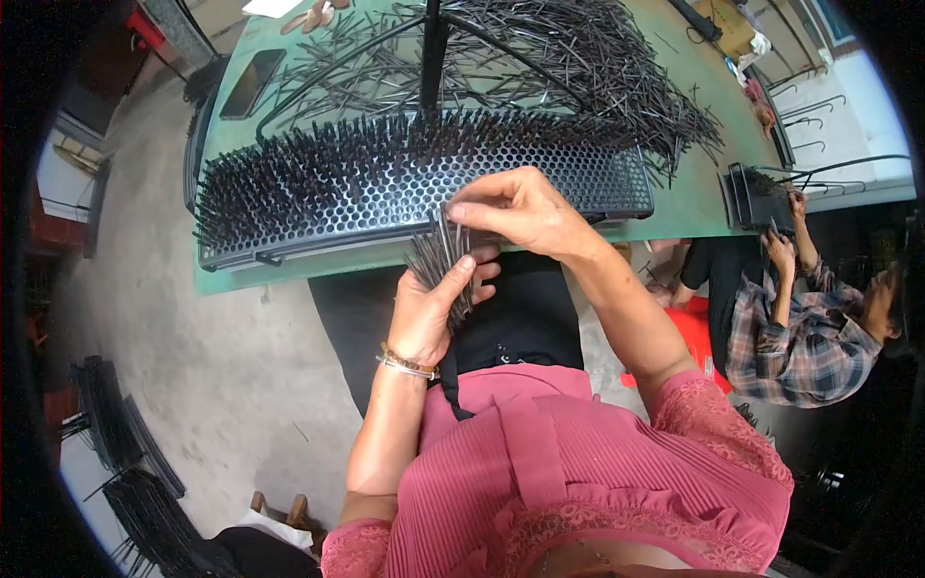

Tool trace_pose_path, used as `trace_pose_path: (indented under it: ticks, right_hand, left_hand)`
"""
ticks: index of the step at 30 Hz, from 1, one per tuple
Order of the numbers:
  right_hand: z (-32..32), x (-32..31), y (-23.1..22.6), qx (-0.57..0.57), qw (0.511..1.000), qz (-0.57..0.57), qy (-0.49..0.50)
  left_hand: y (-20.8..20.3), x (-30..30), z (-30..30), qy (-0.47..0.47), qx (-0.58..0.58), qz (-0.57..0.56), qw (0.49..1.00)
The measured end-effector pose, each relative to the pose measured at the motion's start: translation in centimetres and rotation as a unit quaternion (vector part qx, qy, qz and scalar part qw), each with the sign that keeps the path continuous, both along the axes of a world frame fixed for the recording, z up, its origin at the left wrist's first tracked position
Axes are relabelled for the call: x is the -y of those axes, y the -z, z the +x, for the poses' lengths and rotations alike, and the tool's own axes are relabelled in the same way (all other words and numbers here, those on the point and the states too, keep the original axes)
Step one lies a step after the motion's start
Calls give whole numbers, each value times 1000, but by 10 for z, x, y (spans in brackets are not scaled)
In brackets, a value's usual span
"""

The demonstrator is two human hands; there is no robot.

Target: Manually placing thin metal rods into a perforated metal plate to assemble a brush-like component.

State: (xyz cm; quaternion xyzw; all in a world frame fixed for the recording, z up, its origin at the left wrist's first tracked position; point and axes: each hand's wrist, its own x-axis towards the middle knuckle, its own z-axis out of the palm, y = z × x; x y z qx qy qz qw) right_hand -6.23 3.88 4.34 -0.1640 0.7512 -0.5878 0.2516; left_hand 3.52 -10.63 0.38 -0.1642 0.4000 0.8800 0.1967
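My left hand (434,299) is closed round a bundle of thin dark rods (441,258), which fan out above the thumb. Just over the bundle, my right hand (520,214) pinches at the top of one rod with thumb and forefinger. Beyond both hands lies a long black perforated tray (578,188), its holes in a honeycomb pattern. Short dark rods (279,183) stand upright in the tray's left part and along its far side. Bare holes show in the middle and right of its near side.
A large heap of loose rods (597,58) covers the far part of the green table (665,223). A black metal frame (431,67) rises behind the tray. A phone (252,85) lies far left. At right, another person in a plaid shirt (800,337) handles a similar black tray (752,197).
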Motion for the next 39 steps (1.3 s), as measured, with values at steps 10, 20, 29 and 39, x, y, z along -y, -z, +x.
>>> trace_pose_path:
  ticks: [10, 20, 29, 39]
  right_hand:
    - [-42, -6, -6, -203, 963, -78, 158]
    - [-45, 1, 12, -245, 947, -43, 203]
    - [-38, 11, 14, -519, 843, 104, 99]
    - [-31, 13, 15, -592, 784, 174, 72]
  left_hand:
    - [13, -11, -10, -8, -20, 70, 997]
    - [13, -11, -9, -30, -14, 81, 996]
    - [8, -4, -6, -22, -1, 82, 996]
    - [4, 1, -4, -24, -29, 52, 998]
